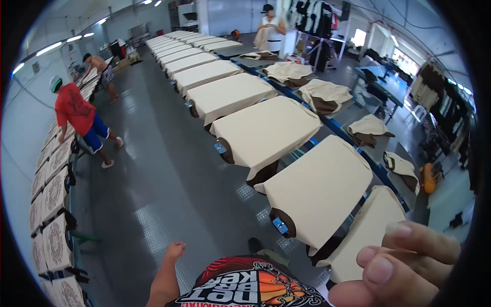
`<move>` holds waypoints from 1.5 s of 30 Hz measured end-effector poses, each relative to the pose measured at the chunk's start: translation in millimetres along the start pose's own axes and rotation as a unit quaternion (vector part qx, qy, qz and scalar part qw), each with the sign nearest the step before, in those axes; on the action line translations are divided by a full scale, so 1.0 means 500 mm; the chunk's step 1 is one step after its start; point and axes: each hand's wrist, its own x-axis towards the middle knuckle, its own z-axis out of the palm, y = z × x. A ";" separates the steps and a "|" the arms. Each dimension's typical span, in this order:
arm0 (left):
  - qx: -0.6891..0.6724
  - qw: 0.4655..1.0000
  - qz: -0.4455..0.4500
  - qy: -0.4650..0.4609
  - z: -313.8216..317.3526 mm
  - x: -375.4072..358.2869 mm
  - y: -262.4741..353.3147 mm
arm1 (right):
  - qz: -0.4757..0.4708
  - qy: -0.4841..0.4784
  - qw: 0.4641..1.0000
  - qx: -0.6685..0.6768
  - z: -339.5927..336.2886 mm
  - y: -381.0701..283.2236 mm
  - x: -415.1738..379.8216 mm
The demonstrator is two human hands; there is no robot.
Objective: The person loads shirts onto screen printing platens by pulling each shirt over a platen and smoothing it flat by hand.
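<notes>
My right hand (404, 263) is raised close to the camera at the lower right, its fingers curled and bunched together; whether anything is between them is hidden. My left hand (176, 249) hangs low over the floor beside my body, small in view, with the fingers folded in. Nearest to my right hand lies a cream shirt (373, 225) with dark sleeves, stretched over a board. Beyond it, another cream shirt (322, 187) lies flat, a blue tag (280, 225) at its dark collar. More shirts on boards run away in a long row.
Loose cream and brown shirts (325, 94) lie along the row's far side. On the left, a person in red (76, 110) leans by a row of printed pieces (55, 192), another person (99, 69) behind. A person in white (271, 30) holds cloth. Grey floor (163, 143) separates the rows.
</notes>
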 end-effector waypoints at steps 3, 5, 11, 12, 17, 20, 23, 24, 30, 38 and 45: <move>0.161 0.985 -0.015 -0.055 0.005 0.022 0.024 | 0.013 -0.012 1.000 -0.016 -0.014 -0.024 -0.007; 0.252 0.960 -0.005 -0.124 0.035 0.056 -0.008 | 0.032 -0.022 0.999 -0.022 -0.016 -0.033 -0.017; 0.454 0.821 0.096 -0.332 0.186 0.068 -0.059 | 0.134 -0.028 0.990 -0.027 -0.034 -0.064 -0.054; 0.446 0.828 0.086 -0.328 0.226 0.051 -0.041 | 0.141 -0.024 0.989 -0.031 -0.048 -0.078 -0.069; 0.393 0.861 0.083 -0.312 0.362 -0.029 0.036 | 0.176 -0.013 0.983 -0.052 -0.123 -0.138 -0.158; 0.378 0.863 0.141 -0.304 0.400 -0.055 0.100 | 0.185 -0.005 0.980 -0.069 -0.177 -0.164 -0.215; 0.436 0.847 0.180 -0.246 0.428 -0.132 0.152 | 0.200 0.000 0.976 -0.083 -0.244 -0.204 -0.287; 0.425 0.852 0.178 -0.249 0.445 -0.128 0.139 | 0.206 0.000 0.975 -0.088 -0.270 -0.222 -0.318; 0.589 0.657 0.306 -0.357 0.595 -0.163 -0.015 | 0.264 0.001 0.956 -0.128 -0.443 -0.363 -0.542; 0.617 0.263 0.399 -0.626 0.996 -0.716 -0.179 | 0.340 0.021 0.920 -0.194 -0.633 -0.466 -0.755; 0.272 0.443 0.473 -0.711 1.117 -1.444 0.195 | 0.466 0.054 0.856 -0.216 -0.691 -0.392 -0.970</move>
